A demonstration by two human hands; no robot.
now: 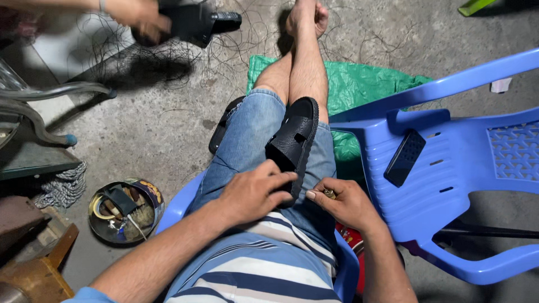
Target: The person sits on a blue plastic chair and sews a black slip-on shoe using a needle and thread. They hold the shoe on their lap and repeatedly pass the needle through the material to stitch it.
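Left hand (255,191) on black sandal (295,143)

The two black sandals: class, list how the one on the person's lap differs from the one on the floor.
The lap sandal rests on the denim shorts, fully in view, gripped by the left hand; the floor sandal lies on the concrete, mostly hidden behind the thigh, and no hand touches it. The lap sandal shows its strapped upper; the floor sandal shows only an edge. Both are black.

Even soft light, blurred top-left corner
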